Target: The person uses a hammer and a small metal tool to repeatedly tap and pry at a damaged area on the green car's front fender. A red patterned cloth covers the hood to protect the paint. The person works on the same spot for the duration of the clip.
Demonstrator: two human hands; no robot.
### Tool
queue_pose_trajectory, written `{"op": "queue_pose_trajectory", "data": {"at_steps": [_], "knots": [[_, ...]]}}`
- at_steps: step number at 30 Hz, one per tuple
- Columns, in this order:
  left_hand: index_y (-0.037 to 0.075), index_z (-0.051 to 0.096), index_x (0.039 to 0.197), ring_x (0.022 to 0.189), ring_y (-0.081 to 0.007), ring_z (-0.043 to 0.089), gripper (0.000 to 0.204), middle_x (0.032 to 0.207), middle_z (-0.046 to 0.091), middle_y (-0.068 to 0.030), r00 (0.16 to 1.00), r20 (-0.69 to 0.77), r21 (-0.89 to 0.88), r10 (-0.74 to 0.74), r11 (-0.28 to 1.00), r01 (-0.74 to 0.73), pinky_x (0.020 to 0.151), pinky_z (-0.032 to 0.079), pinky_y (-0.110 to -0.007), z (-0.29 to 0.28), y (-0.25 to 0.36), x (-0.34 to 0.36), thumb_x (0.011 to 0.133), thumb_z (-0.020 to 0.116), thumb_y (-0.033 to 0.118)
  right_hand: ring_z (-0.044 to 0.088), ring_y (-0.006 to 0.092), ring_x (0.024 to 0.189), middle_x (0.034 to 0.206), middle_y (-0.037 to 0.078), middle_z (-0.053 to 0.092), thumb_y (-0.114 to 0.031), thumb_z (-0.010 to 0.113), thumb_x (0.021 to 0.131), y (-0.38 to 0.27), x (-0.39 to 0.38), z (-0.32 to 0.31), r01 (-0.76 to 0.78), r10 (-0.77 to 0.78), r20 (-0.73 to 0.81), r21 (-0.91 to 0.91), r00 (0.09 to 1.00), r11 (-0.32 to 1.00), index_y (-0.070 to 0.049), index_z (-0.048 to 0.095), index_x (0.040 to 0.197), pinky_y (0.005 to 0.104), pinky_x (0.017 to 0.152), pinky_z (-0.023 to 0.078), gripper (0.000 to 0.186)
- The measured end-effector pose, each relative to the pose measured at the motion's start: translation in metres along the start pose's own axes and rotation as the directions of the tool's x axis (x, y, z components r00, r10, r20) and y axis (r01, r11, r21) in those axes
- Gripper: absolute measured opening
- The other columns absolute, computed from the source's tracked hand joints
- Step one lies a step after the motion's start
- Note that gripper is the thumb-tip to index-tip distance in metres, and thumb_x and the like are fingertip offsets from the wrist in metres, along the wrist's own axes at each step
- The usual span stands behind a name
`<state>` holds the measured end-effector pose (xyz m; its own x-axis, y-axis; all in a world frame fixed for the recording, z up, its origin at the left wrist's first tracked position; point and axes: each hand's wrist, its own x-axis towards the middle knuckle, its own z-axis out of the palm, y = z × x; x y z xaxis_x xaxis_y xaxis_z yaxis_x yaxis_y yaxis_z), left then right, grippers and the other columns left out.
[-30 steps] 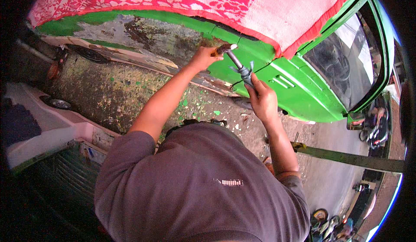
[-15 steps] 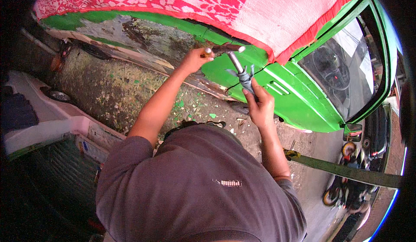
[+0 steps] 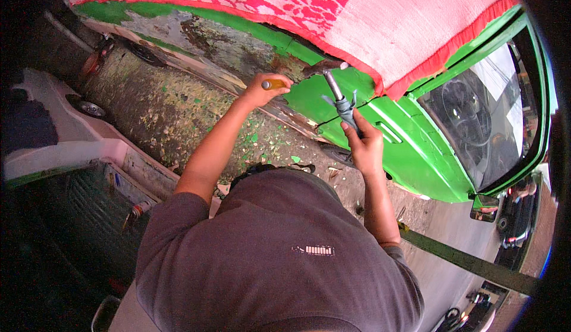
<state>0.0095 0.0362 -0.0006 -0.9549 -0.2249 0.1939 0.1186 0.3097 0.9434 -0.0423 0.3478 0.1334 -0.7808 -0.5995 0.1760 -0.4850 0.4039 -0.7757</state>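
Hammer (image 3: pixel 333 84) (1 o'clock) now farther off amber handle (image 3: pixel 273 84) vs. prev. frame; R hand (image 3: pixel 367 147) (3 o'clock) grips its grey wrap (image 3: pixel 345 107), prob. anti-slip; L hand (image 3: pixel 258 94) (11 o'clock) clenches handle near green car (image 3: pixel 315 99).

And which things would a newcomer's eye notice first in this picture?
Across the top, a red-and-pink patterned cloth covers part of a bright green vehicle. Near the middle, the right hand grips a hammer; the left hand holds an amber handle.

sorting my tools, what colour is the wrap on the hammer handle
The wrap is bluish grey, seen best in the head view.
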Motion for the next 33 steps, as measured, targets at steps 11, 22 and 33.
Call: {"op": "queue_pose_trajectory", "data": {"at_steps": [11, 22, 33], "knots": [[0.009, 0.071, 0.102, 0.095, -0.022, 0.071, 0.02, 0.101, 0.074, -0.0087, 0.999, 0.028, 0.155, 0.027, 0.987, -0.031, 0.084, 0.054, -0.034, 0.006, -0.007, 0.001, 0.085, 0.074, 0.021, 0.07, 0.0328, 0.075, 0.089, 0.02, 0.07, -0.02, 0.079, 0.08, -0.039, -0.019, 0.019, 0.253, -0.248, 0.081, -0.058, 0.965, 0.966, -0.001, 0.067, 0.113, 0.0377, 0.068, 0.054, 0.04], [0.007, 0.07, 0.101, 0.094, -0.0171, 0.07, 0.016, 0.1, 0.073, -0.007, 0.983, 0.086, 0.159, 0.159, 0.972, -0.171, 0.086, 0.054, -0.032, 0.007, -0.018, 0.009, 0.087, 0.073, 0.013, 0.065, 0.039, 0.076, 0.084, 0.018, 0.066, -0.028, 0.07, 0.088, -0.071, -0.03, 0.043, 0.295, -0.278, 0.1, -0.354, 0.955, 0.887, -0.005, 0.062, 0.103, 0.0465, 0.066, 0.05, 0.029], [0.006, 0.069, 0.101, 0.091, -0.0195, 0.071, 0.016, 0.097, 0.073, -0.0088, 0.986, 0.06, 0.177, 0.154, 0.971, -0.162, 0.08, 0.055, -0.033, 0.01, -0.017, 0.002, 0.087, 0.072, 0.012, 0.067, 0.0373, 0.075, 0.087, 0.017, 0.068, -0.033, 0.067, 0.089, -0.065, -0.047, 0.058, 0.248, -0.225, 0.104, -0.396, 0.969, 0.884, -0.007, 0.061, 0.114, 0.0454, 0.063, 0.053, 0.037]]}}
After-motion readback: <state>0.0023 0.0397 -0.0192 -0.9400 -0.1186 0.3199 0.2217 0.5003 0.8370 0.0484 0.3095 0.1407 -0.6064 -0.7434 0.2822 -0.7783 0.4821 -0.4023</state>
